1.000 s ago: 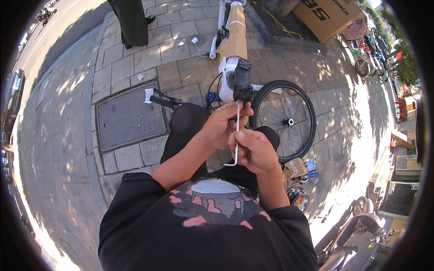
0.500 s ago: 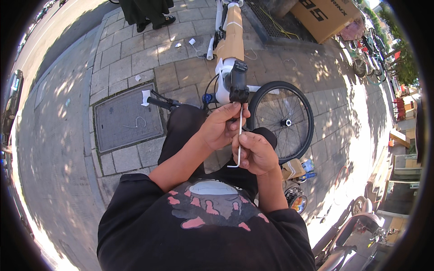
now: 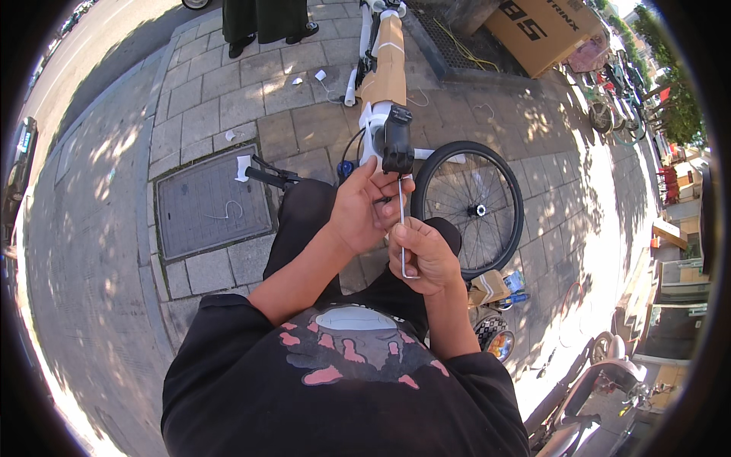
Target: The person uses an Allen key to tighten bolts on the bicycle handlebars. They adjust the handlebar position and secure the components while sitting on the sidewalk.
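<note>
Pavement (image 3: pixel 202 114) below — my right hand (image 3: pixel 430 259) is pinching hex key (image 3: pixel 401 204), likely stiff, best held near bend; left hand (image 3: pixel 355 215) spreading loosely

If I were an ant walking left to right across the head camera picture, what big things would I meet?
Dark car → grey ground cover → the person's left hand → black-tyred wheel → parked scooter.

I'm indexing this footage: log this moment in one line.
left hand: fingers loosely spread near black stem | right hand: gripping hex key | hex key: long arm toward black stem | wheel: right of black stem
</note>
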Action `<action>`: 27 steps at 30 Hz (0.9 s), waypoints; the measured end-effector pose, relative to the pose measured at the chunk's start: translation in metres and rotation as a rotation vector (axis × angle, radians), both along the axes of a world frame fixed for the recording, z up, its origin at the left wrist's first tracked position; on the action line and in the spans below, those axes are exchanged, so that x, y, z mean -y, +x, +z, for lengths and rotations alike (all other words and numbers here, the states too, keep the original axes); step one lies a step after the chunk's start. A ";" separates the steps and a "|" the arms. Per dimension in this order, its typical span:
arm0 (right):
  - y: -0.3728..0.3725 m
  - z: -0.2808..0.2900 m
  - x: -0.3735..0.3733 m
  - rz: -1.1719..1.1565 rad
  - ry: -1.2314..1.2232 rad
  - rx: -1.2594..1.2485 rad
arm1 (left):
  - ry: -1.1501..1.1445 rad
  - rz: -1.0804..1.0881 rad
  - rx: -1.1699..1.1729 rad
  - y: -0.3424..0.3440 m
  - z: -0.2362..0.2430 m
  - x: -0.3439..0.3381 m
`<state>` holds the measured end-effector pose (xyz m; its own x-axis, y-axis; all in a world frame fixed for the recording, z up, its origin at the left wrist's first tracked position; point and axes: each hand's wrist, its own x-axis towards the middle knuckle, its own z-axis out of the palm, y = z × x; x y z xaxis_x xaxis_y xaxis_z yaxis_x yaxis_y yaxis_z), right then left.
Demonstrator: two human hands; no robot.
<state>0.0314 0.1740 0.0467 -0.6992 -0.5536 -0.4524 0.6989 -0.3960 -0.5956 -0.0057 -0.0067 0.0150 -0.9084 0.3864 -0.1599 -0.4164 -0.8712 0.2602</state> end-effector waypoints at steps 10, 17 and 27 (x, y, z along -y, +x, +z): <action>0.020 0.024 0.006 -0.015 0.140 -0.098 | -0.024 -0.042 0.011 -0.005 0.002 0.007; 0.013 0.033 0.012 0.100 0.030 -0.049 | -0.147 -0.101 0.003 -0.010 0.005 0.019; 0.002 0.019 0.015 0.048 -0.064 -0.059 | -0.146 -0.100 -0.028 -0.009 0.002 0.018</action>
